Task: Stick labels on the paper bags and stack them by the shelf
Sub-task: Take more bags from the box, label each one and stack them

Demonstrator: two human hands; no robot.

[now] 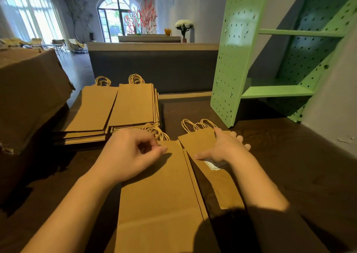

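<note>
**Right hand [226, 148] flat on labelled bag [200, 140]**

We pressed it open-palmed, fingers straight, probably to seat the label [212, 165] under our wrist; the shelf [237, 69] stood just beyond. Left hand [131, 154] curled over the plain bag [160, 194] beneath it; whether it pinched anything, we couldn't tell.

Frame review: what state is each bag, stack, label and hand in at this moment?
Front bag: lying flat, no label showing.
Right bag: lying flat, angled, labelled.
Label: stuck on the right bag, partly hidden by the hand.
Far-left stack: flat, top face unlabelled.
Middle stack: flat, top face unlabelled.
Left hand: fingers curled over the front bag; grip unclear.
Right hand: fingers straight, pressing the right bag.
Green shelf: upright.
</note>
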